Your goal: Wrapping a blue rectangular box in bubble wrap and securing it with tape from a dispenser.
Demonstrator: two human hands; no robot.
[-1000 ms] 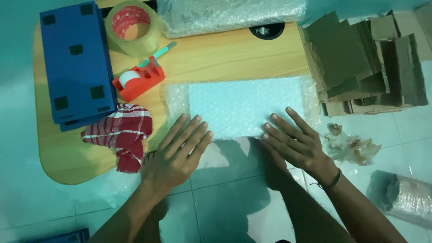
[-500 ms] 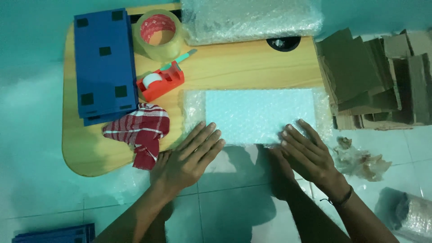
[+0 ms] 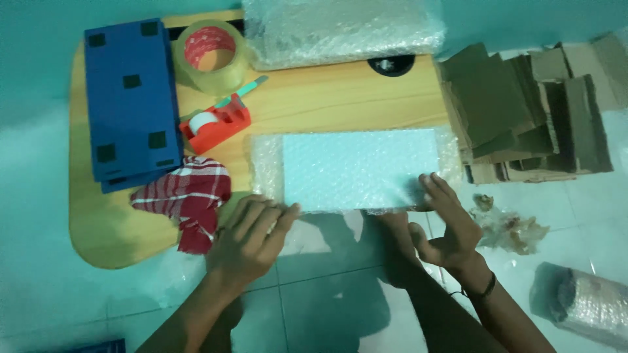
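Note:
A flat pale blue slab wrapped in bubble wrap (image 3: pixel 358 167) lies on the near edge of a low wooden table (image 3: pixel 340 98). My left hand (image 3: pixel 252 232) rests flat at the slab's near left corner, fingertips touching the wrap. My right hand (image 3: pixel 445 222) lies with spread fingers on the slab's near right corner. Neither hand grips anything.
On the table: a blue box (image 3: pixel 131 98), a roll of brown tape (image 3: pixel 210 55), a red tape dispenser (image 3: pixel 216 124), a red checked cloth (image 3: pixel 186 199), a bubble-wrap bundle (image 3: pixel 340 29). A cardboard stack (image 3: pixel 530 111), crumpled scraps (image 3: pixel 510 229) and a wrapped roll (image 3: pixel 585 301) lie on the tiled floor at right.
Both hands have slid back toward me, from flat on the slab to its near corners. The camera view shifted, so the table appears further right.

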